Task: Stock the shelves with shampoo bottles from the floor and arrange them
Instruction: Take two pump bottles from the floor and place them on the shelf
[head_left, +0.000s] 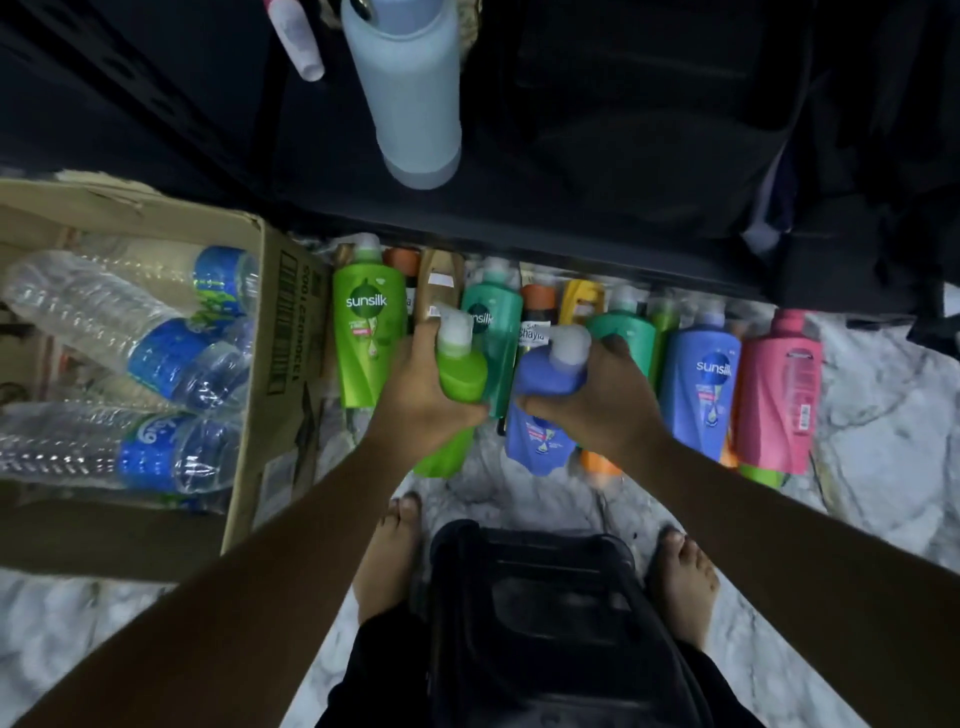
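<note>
Left grip (415, 397) curled round green shampoo bottle (462, 376), right grip (608, 400) curled round blue shampoo bottle (540, 441), both over the bottle row (704, 374) on the floor (883, 410).

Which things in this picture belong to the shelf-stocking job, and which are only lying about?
Job: green shampoo bottle gripped by the left hand; blue shampoo bottle gripped by the right hand; row of shampoo bottles lying on the floor; dark shelf.
Lying about: cardboard box with water bottles; grey flask; black stool.
</note>
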